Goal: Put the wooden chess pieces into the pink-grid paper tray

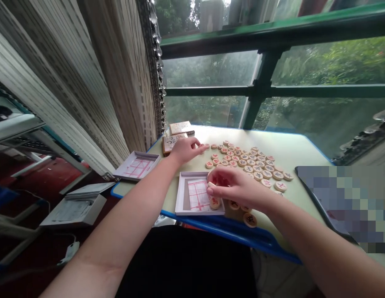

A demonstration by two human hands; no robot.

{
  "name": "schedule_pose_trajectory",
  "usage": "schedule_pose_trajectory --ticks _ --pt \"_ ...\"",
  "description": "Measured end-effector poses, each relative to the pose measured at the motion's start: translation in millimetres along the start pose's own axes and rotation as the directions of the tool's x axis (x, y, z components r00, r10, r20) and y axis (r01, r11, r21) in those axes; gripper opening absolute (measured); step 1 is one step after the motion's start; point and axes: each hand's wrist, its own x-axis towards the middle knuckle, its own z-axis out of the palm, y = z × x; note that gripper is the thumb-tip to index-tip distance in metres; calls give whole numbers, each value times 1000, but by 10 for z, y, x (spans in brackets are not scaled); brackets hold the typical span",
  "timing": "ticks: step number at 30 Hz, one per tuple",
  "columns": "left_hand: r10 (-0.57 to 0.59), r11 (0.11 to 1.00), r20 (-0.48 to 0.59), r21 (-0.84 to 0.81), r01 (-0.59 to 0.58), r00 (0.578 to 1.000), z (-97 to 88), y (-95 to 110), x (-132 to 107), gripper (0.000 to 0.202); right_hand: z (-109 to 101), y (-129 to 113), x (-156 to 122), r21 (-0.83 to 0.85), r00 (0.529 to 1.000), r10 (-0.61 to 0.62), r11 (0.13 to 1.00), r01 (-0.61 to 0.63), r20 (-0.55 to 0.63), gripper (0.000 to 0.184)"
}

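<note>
far to the left, off the tabletop (298,145), one flat white box (74,209) rests on a lower stand. on the left corner of the tabletop lies a white tray (136,165) with red lines inside. i see nothing in it, and i think it sits aside to be out of the way. just behind it two brown boxes (180,127) lie close together by the curtain. the left hand (184,150) reaches far out, palm down. its fingers are bent and the tips touch the discs at the left end of the heap. i cannot tell if it grips one. a second tray (183,198) sits at the front edge, close to the body, likely so it is easy to reach. its low walls would keep things from sliding off. one flat disc (214,203) lies in its right corner. the right hand (238,188) hangs over that corner, its fingers shut in a pinch on a pale disc (211,184) just above the tray. by the blue edge, partly under this hand, lie three edge discs (250,219). the heap of discs (254,163) is spread one layer deep with the marks up, so each one can be read. some marks are red and some are dark. there are more than thirty, too many to count right. that makes two trays, two brown boxes and one white box. at the far right lies one dark blurred thing (344,203).
</note>
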Motion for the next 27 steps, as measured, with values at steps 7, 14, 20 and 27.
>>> schedule_pose_trajectory --ticks 7,14,20,27 --pt "-13 999 -6 51 13 1000 9 -53 16 39 75 -21 20 -315 988 -128 944 95 -84 16" --pt "1 995 14 100 -3 1000 4 -32 -3 33 236 5 39 -500 962 -251 850 165 -110 17" --pt "-1 992 34 126 -3 999 -10 -17 4 31 265 51 88 -586 946 -272 801 122 -175 16" --pt "2 989 56 148 -10 998 9 11 2 33 285 35 108 -620 954 -271 773 135 -129 15"
